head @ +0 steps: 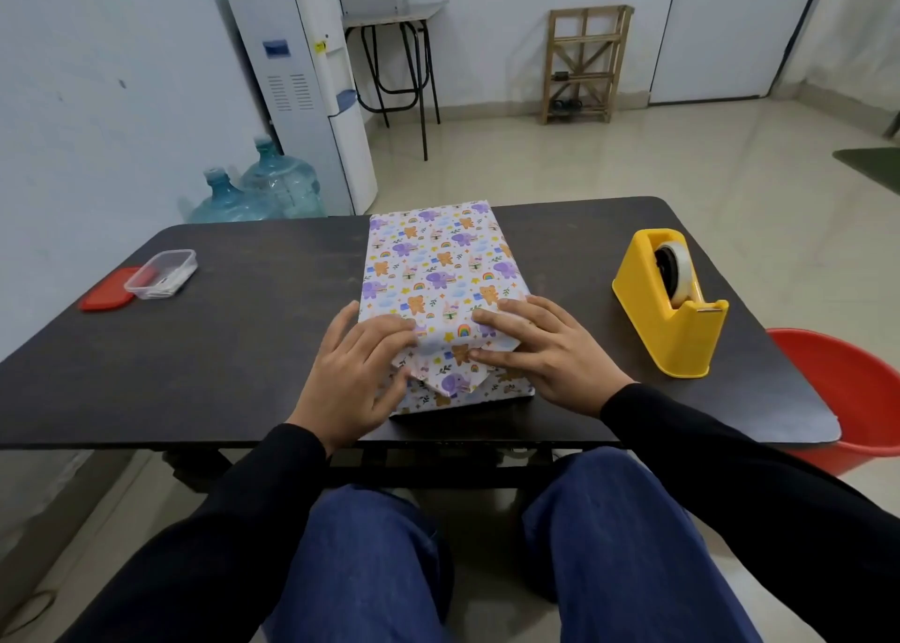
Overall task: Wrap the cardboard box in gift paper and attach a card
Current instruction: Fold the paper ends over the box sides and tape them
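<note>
The wrapped box (433,272) lies with its long axis near-to-far. Fingers flat, the left grip (360,374) and right grip (540,350) press its near-end folds. At left, a clear tub (160,275) holds something white.

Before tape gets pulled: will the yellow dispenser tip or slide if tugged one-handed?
The yellow dispenser has a broad flat base and low blocky body, so tipping seems unlikely. The table top looks smooth, so it might slide under a sharp tug. Its moulded shell looks rigid; it should lift without flexing.
</note>
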